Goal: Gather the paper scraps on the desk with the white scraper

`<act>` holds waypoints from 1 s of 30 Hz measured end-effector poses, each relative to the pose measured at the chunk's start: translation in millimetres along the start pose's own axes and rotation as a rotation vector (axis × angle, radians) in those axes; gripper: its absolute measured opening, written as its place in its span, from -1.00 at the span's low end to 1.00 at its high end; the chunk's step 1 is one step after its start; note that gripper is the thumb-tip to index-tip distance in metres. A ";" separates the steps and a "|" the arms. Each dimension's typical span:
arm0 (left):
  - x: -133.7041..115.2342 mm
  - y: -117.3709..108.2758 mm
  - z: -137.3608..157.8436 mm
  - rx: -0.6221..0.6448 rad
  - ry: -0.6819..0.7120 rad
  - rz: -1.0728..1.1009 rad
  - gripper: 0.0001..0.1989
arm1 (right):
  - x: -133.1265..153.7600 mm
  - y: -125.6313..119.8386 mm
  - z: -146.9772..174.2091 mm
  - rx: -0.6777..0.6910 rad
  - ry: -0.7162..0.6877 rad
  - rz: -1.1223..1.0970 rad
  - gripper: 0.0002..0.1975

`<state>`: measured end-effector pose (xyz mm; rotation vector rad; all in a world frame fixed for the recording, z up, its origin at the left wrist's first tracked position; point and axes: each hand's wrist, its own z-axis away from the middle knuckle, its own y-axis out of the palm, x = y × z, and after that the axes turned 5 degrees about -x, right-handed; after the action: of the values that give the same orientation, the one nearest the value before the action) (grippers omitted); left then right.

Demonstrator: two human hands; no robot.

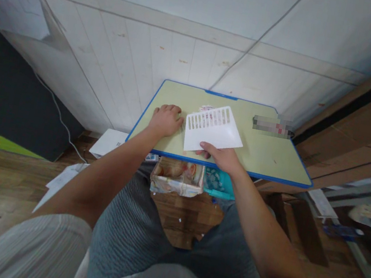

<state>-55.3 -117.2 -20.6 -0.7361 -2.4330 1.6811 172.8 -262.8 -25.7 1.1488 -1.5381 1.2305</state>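
Note:
My right hand (220, 156) grips the near edge of a white sheet (215, 134), thumb on top and fingers beneath. A row of several narrow slots is cut along the sheet's far side, and it is held tilted over the small table (258, 154). Behind it, a small printed piece (206, 108) peeks out, mostly hidden. To the left of the sheet, my left hand (166, 119) rests palm down on the tabletop, fingers loosely extended. Something thin and clear may lie by its fingertips; it is too faint to make out.
A blurred-out object (272, 126) lies at the table's right. Below the front edge are a lined basket (177, 186) and a turquoise bin (220, 186). A white box (109, 142) stands left on the floor. Cardboard (364, 122) rises at right; a wall is behind.

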 end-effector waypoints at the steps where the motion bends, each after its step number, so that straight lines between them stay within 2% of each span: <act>1: 0.1 -0.3 0.0 0.001 0.004 0.001 -0.54 | 0.3 0.4 2.0 0.005 0.001 0.003 -0.64; 9: 1.1 -4.8 0.7 0.038 -0.010 0.005 -0.57 | 0.6 -5.5 10.5 0.001 0.010 0.015 -0.63; 16: -6.5 -10.8 -7.5 0.091 -0.033 -0.046 -0.50 | 3.7 -5.5 14.8 0.016 0.053 -0.014 -0.67; 23: -12.3 -14.7 -12.2 0.142 -0.055 -0.070 -0.47 | -0.1 -5.0 17.0 -0.066 0.081 -0.043 -0.61; 26: -12.4 -19.7 -13.3 0.179 -0.060 -0.073 -0.47 | -1.1 -6.5 13.3 -0.242 0.071 -0.159 -0.61; 30: -12.5 -25.2 -27.4 0.233 -0.070 -0.074 -0.42 | 3.4 -18.0 -1.5 -0.669 -0.063 -0.259 -0.78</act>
<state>-43.4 -106.2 15.1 -0.5574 -2.2228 1.9470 189.6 -263.7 -18.3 0.8979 -1.6073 0.4465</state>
